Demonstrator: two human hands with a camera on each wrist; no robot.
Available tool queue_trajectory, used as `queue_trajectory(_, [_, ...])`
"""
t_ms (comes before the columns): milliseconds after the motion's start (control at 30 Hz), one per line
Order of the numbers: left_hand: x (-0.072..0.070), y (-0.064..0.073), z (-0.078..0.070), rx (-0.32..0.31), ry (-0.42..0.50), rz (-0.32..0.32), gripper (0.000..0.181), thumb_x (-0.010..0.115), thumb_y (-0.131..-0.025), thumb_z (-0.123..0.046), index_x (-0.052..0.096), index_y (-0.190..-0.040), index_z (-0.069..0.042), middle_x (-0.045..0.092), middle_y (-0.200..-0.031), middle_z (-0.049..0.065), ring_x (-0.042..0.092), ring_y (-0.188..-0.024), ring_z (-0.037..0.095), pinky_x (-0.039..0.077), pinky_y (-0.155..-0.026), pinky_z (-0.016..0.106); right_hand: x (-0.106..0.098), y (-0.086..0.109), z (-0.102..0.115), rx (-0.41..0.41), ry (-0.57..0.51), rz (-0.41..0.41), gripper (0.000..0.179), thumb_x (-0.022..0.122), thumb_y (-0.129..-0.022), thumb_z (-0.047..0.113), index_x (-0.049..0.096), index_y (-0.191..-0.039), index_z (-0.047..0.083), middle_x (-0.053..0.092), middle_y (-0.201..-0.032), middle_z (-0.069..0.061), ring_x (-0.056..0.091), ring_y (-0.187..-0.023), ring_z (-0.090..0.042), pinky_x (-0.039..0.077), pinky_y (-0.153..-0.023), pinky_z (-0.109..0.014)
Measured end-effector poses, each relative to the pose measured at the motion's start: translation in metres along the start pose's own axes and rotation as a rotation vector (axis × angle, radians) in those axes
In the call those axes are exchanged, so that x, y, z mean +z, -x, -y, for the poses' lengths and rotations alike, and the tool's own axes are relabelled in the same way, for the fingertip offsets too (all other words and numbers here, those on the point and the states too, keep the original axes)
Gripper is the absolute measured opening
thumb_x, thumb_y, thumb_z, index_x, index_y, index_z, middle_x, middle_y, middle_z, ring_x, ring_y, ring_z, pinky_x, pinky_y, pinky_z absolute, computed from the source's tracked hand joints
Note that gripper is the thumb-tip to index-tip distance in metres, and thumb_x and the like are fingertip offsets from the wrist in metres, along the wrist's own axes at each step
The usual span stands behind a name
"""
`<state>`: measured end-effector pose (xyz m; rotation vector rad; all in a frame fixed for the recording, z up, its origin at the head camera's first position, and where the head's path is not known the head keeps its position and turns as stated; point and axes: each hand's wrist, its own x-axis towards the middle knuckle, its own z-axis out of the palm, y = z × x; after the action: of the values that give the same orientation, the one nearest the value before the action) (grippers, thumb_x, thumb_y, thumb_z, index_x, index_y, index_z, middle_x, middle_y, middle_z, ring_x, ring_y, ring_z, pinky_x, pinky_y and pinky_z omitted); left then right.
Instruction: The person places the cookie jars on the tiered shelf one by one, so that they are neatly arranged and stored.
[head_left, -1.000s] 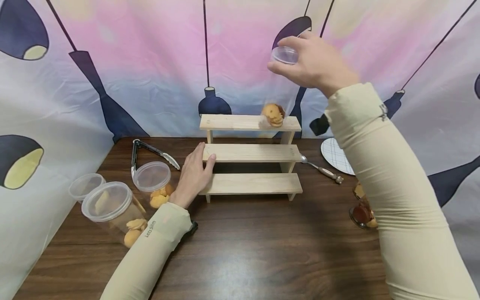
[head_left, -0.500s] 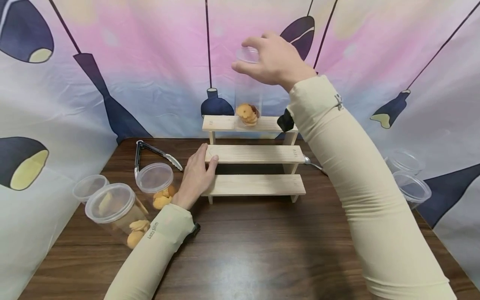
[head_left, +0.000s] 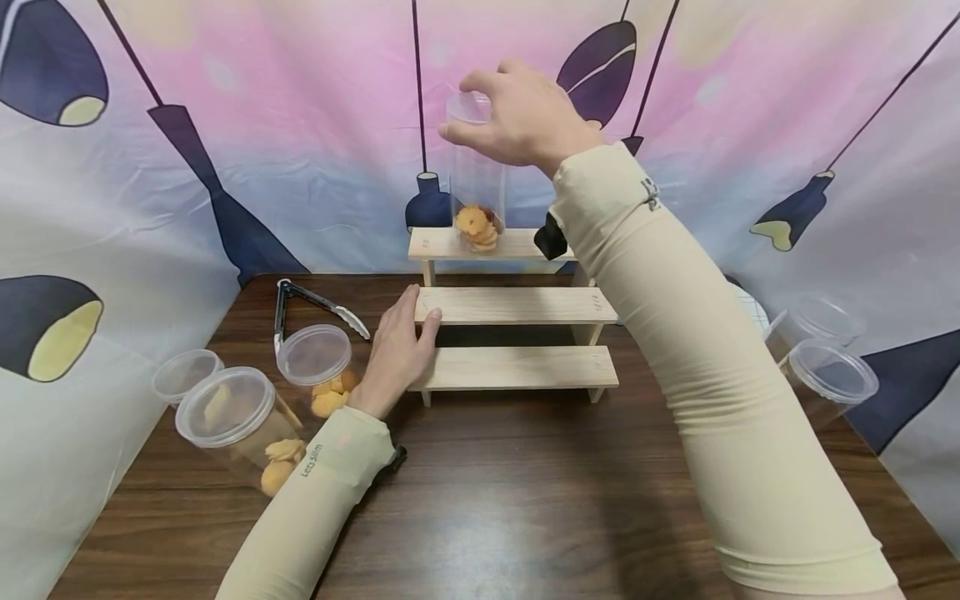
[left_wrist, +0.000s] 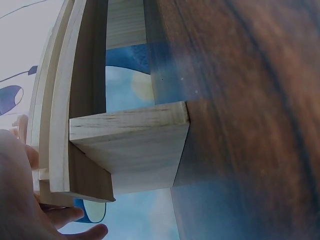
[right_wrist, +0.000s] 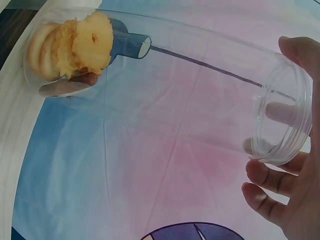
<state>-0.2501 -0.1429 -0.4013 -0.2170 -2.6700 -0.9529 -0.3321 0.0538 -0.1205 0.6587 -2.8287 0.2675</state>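
My right hand grips the lid end of a tall clear plastic jar, thumb on one side and fingers on the other. Several cookies lie at its bottom. The jar stands upright, its base at the top tier of a three-step wooden stand, left of that tier's middle. My left hand holds the left end of the middle tier. Its thumb lies over the plank and other fingers reach past the plank's end in the left wrist view.
At the left are a cookie jar, a shorter jar, another lidded jar and tongs. Two clear jars stand at the right, near a checked plate partly behind my right arm. A patterned cloth hangs behind.
My right hand has carried the jar leftward along the top tier, from its right part to left of its middle. My left hand has stayed on the stand.
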Motion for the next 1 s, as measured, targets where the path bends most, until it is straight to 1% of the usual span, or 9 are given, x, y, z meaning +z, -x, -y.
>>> queue_trajectory(133, [-0.002,0.001,0.0,-0.005,0.002,0.0,0.07,0.031,-0.105,-0.052,0.023,-0.159,-0.008,0.025,-0.163,0.013,0.026,-0.147,0.038,0.021,-0.12,0.051,0.001,-0.002,0.0,0.004,-0.007,0.004,0.08,0.045,-0.087,0.076,0.037,-0.154,0.034,0.041,-0.149,-0.008,0.048,-0.127,-0.03,0.04,-0.106,-0.046])
queue_trajectory(333, [-0.003,0.001,0.001,-0.01,-0.002,0.002,0.07,0.032,-0.105,-0.051,0.023,-0.159,-0.007,0.025,-0.163,0.014,0.026,-0.147,0.038,0.021,-0.12,0.051,0.005,-0.004,-0.001,0.028,-0.045,0.034,0.08,0.045,-0.087,0.076,0.035,-0.155,0.034,0.031,-0.159,-0.008,0.04,-0.138,-0.028,0.035,-0.112,-0.047])
queue_trajectory(467, [-0.003,0.002,0.001,-0.009,-0.006,0.006,0.07,0.032,-0.105,-0.051,0.024,-0.158,-0.007,0.025,-0.163,0.013,0.026,-0.147,0.038,0.021,-0.12,0.051,0.008,-0.004,-0.002,0.047,-0.057,0.042,0.08,0.044,-0.087,0.076,0.034,-0.156,0.036,0.029,-0.16,-0.008,0.037,-0.141,-0.029,0.032,-0.113,-0.047])
queue_trajectory(667, [-0.001,0.002,-0.002,-0.01,-0.002,0.005,0.069,0.033,-0.105,-0.051,0.024,-0.159,-0.008,0.025,-0.163,0.013,0.026,-0.148,0.038,0.021,-0.12,0.051,0.009,-0.005,-0.002,0.039,-0.069,0.054,0.081,0.045,-0.088,0.075,0.032,-0.156,0.034,0.034,-0.155,-0.01,0.042,-0.134,-0.03,0.035,-0.11,-0.046])
queue_trajectory(900, [0.002,0.002,-0.004,-0.005,0.006,0.008,0.07,0.031,-0.105,-0.053,0.024,-0.159,-0.009,0.025,-0.163,0.012,0.027,-0.147,0.038,0.022,-0.12,0.052,0.011,-0.007,-0.004,0.07,-0.088,0.078,0.082,0.045,-0.088,0.074,0.029,-0.158,0.034,0.029,-0.158,-0.01,0.039,-0.138,-0.03,0.032,-0.113,-0.047])
queue_trajectory(1000, [0.002,0.002,-0.004,-0.004,0.004,0.004,0.069,0.032,-0.105,-0.052,0.025,-0.158,-0.008,0.025,-0.163,0.011,0.028,-0.147,0.037,0.022,-0.12,0.051,0.012,-0.008,-0.005,0.07,-0.096,0.076,0.082,0.045,-0.088,0.074,0.029,-0.158,0.034,0.032,-0.156,-0.011,0.042,-0.134,-0.03,0.035,-0.111,-0.047])
